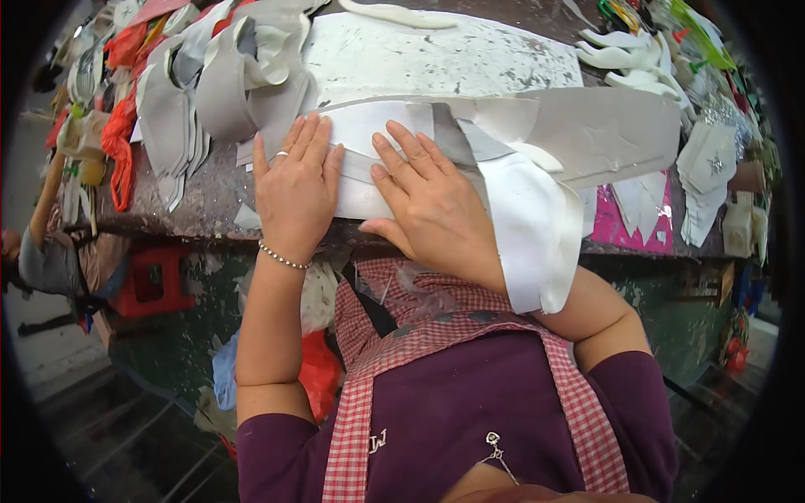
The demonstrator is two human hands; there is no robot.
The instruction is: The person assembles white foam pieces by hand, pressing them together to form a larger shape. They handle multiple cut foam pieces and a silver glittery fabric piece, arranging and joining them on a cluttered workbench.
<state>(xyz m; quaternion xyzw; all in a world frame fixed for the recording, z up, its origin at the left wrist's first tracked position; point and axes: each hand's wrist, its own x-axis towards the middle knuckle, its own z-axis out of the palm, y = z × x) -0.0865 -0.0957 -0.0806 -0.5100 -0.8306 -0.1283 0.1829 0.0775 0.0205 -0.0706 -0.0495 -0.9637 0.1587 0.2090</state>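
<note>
My left hand (298,189) lies flat with its fingers stretched out, pressing on the left edge of a white leather-like piece (377,123) at the front of the table. My right hand (440,201) rests beside it with fingers spread, on the same layered white and grey material. To the right runs a long grey piece (616,134) with a raised star outline, seemingly joined to it. A white flap (537,222) hangs from it over my right forearm and past the table edge. Neither hand grips anything. Whatever lies beneath my palms is hidden.
A scuffed white board (470,54) lies behind the work. Stacks of grey cut pieces (163,117) and a red plastic bag (122,151) are at the left. White curved strips (620,54), a pink sheet (658,235) and stacked white pieces (708,168) lie right. A red stool (151,281) stands below left.
</note>
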